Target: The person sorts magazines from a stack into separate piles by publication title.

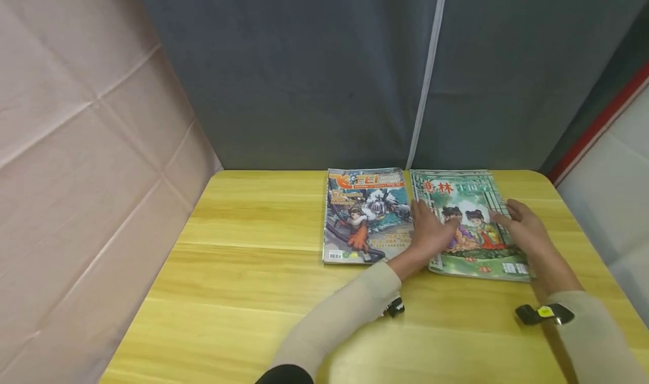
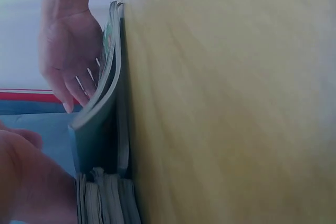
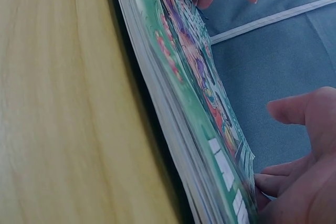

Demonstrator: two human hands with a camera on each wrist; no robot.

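**Two hands flank a green illustrated paper magazine (image 1: 474,240)**

Head view: the magazine lies on a yellow wood-grain table (image 1: 238,305), just right of a grey magazine with orange lettering (image 1: 365,220). The left hand (image 1: 430,232) is at its left edge, the right hand (image 1: 529,232) at its right.

Left wrist view: the right fingers are straight; the left fingertips are hidden.

Right wrist view: each thumb stands apart from its fingers.

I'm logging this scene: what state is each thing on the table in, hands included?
Green magazine: closed, cover up, bowed, a gap beneath
Orange-titled magazine: closed, cover up, lying flat
Left hand: at the green magazine's left edge
Right hand: at its right edge, thumb raised
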